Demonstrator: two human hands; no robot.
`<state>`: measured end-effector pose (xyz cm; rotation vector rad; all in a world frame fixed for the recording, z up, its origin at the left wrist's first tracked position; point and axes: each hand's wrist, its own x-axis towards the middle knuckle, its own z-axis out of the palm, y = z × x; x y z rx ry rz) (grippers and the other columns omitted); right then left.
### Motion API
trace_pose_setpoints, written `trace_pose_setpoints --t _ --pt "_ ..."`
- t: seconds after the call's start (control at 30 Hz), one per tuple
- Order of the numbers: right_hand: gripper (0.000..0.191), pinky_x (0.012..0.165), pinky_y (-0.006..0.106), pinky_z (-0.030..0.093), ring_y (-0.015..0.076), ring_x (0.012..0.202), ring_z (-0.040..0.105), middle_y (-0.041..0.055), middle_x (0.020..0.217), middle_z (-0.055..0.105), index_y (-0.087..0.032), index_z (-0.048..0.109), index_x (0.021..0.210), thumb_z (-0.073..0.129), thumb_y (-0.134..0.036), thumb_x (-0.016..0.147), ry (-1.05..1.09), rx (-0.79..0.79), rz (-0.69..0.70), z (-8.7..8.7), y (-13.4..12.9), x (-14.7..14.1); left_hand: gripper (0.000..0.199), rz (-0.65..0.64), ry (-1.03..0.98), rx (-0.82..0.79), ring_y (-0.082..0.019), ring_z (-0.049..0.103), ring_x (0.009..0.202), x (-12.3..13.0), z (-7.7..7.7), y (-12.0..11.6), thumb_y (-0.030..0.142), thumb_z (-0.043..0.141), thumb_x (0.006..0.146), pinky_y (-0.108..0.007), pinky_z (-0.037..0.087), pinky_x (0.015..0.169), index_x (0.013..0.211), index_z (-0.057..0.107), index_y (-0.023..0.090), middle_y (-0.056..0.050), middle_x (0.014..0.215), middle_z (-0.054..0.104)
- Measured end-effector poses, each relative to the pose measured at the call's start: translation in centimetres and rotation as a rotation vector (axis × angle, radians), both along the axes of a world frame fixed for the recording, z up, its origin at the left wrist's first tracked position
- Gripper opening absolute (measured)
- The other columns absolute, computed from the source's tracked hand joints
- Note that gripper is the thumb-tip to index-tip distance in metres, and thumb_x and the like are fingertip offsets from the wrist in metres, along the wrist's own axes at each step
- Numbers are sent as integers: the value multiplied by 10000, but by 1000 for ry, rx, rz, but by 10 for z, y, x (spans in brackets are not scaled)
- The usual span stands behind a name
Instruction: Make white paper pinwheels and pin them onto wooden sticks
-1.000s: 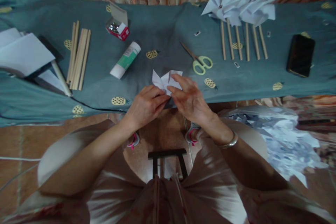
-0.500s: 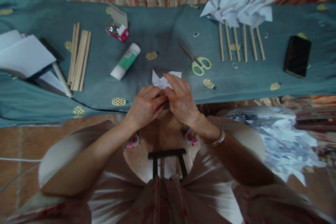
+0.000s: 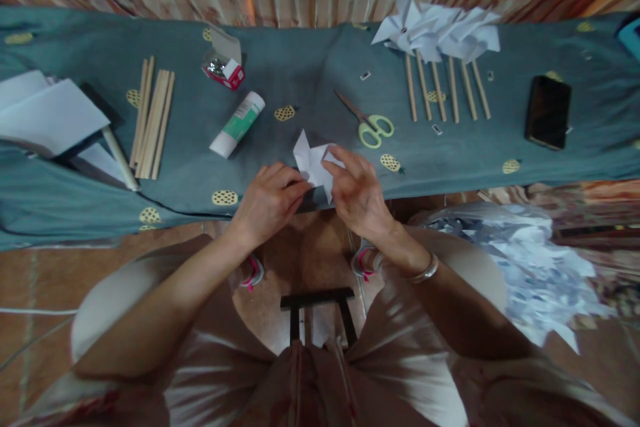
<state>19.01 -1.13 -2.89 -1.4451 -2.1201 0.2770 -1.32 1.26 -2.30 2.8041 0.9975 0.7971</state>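
Note:
A folded white paper piece (image 3: 316,161) with pointed corners is between my hands at the table's front edge. My left hand (image 3: 270,201) pinches its lower left side between thumb and forefinger. On the right side of the paper, my right hand (image 3: 361,195) grips a flap with thumb and forefinger. Green-handled scissors (image 3: 371,127) lie to the right, behind my right hand. A glue stick (image 3: 238,125) with a green label rests to the left, beyond my left hand.
Wooden sticks (image 3: 154,123) and white paper sheets (image 3: 60,113) are at left. An open red box (image 3: 223,68) stands farther back. Paper pinwheels on sticks (image 3: 440,33) and a black phone (image 3: 549,112) lie at right. A bag of white paper (image 3: 540,267) sits on the floor.
The hands have moved slightly apart, and more of the folded paper shows between them. The camera view has shifted a little.

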Motion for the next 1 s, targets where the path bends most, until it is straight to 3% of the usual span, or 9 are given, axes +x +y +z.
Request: trace_pose_setpoints --t 0.33,0.5,0.7,1.0 --pt "404 1067 512 460 289 1260 561 90 1338 617 -245 594 1299 413 -210 939 57 9 -91 3 13 19 211 67 76 11 -223 593 848 -9 -1 17 212 523 956 -358 445 700 945 731 183 -73 919 709" --pt "363 1039 481 488 270 1178 623 122 1259 675 -175 636 1225 429 -189 927 61 -29 -74 8 12 16 204 92 86 -19 -226 605 854 -12 0 28 195 535 937 -363 469 730 916 737 179 -80 927 711" --pt "328 1020 441 488 251 1122 642 113 1193 701 -179 674 1140 433 -169 918 50 -48 -32 12 15 16 207 155 10 4 -223 610 877 -10 0 25 174 529 930 -362 489 773 971 732 162 -83 963 705" --pt "466 1037 500 431 294 1276 500 117 1423 556 -193 612 1294 394 -100 893 -118 -24 61 18 17 12 191 165 45 -58 -220 599 911 -2 16 13 219 538 942 -375 477 804 987 722 203 -69 982 694"
